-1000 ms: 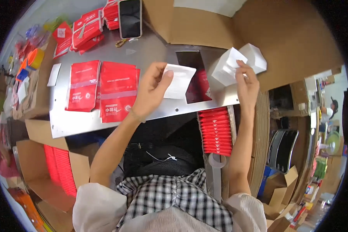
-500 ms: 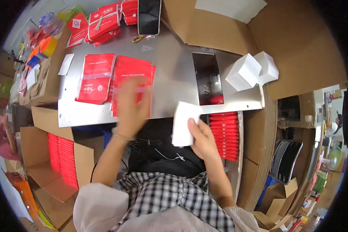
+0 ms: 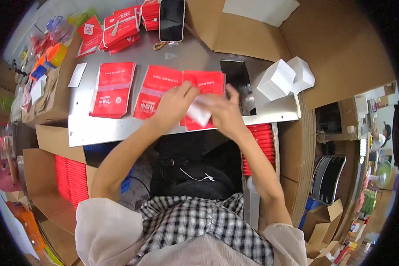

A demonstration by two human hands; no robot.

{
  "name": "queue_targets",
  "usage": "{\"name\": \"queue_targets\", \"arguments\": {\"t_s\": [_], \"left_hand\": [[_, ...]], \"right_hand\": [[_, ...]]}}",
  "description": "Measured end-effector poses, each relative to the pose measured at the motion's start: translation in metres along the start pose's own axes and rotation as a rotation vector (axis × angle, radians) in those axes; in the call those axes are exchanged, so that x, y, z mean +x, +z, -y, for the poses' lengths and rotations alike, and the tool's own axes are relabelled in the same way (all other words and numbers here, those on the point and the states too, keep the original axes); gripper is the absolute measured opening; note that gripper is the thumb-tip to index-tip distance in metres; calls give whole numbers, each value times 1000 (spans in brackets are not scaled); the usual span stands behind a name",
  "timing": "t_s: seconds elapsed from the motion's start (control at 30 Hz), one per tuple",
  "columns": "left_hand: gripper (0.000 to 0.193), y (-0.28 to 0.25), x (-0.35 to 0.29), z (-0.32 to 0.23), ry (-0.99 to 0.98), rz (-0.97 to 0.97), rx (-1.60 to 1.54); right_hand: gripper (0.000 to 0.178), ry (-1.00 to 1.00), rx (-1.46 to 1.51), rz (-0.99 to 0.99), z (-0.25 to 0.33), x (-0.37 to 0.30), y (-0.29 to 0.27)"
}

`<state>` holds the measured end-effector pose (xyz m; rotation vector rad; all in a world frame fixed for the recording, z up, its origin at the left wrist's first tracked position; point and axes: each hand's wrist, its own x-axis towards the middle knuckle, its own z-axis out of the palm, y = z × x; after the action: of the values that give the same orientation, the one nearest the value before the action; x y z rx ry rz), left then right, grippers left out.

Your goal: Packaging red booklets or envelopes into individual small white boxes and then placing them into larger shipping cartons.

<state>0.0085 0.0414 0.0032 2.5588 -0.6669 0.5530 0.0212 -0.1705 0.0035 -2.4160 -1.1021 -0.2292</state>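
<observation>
A flat red packet (image 3: pixel 204 79) lies under both my hands over the table's front part. My left hand (image 3: pixel 175 106) pinches near its left edge, fingers curled. My right hand (image 3: pixel 226 116), on the packet's right, has its thumb and fingers closed on a stack of white paper sheets (image 3: pixel 199 116), which slants down between the two hands. Both hands are somewhat blurred, and the stack's upper end is hidden by fingers. Just left lies a pile of red packets (image 3: pixel 157 84), partly behind my left hand. Farther left is another red packet pile (image 3: pixel 113 88).
Beyond the hands are a table cutout (image 3: pixel 235 71), two white paper stacks (image 3: pixel 277 80) and a large cardboard box (image 3: pixel 341 53). Bundled red packets (image 3: pixel 119 29) and a phone (image 3: pixel 171 20) sit at the back. Boxes of red packets (image 3: pixel 71 177) stand below the table.
My left hand has moved right with a red packet from the middle pile. My right hand has brought the white sheets up and over the table to meet it.
</observation>
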Motion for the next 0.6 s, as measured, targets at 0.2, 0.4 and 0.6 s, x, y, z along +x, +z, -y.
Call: {"name": "queue_targets", "arguments": {"t_s": [0.2, 0.4, 0.6], "left_hand": [[20, -14, -8, -39, 44, -61, -118], [42, 0, 13, -38, -230, 114, 72], [56, -16, 27, -27, -197, 315, -58]], "right_hand": [[27, 80, 265, -251, -30, -18, -44], [20, 461, 49, -512, -105, -31, -130], [22, 431, 39, -359, -92, -16, -141]]}}
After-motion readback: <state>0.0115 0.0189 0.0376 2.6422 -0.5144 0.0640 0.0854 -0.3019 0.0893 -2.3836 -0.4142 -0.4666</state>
